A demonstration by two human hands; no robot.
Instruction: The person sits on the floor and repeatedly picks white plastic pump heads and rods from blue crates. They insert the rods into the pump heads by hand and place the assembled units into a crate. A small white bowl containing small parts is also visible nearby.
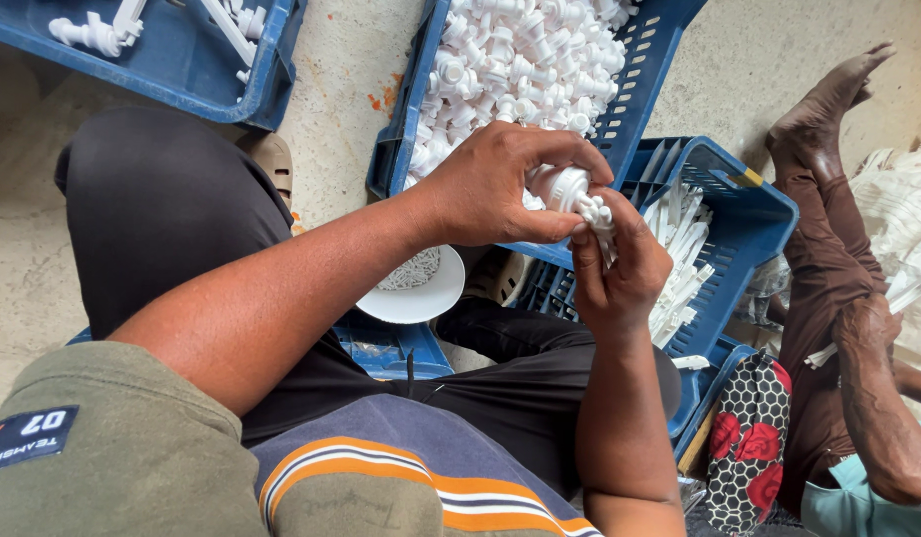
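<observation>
Here, in the head view, the person sits on the floor (341, 129) and holds both hands up in front of the chest. The left hand (495, 189) is clenched round a small white plastic cap piece (563, 185), thumb and fingers wrapped over its round top. The right hand (620, 268) comes up from below, its fingers pinched on a thin white ribbed stem (602, 221) that meets the cap piece; the two parts touch between the hands.

Just beyond the hands, far and slightly right, a blue crate (649, 75) is heaped with white plastic fittings (520, 55). To the right of the hands a second blue crate (744, 214) holds long white strips (684, 249). At the far left a third blue crate (197, 60) carries a few white parts. Under the left forearm, near the person's knee, a white round dish (421, 293) with a perforated face rests on a blue edge.

At the right edge another person's bare leg and foot (828, 109) stretch along the floor, with a red-flowered patterned cloth (749, 438) just beside it.
</observation>
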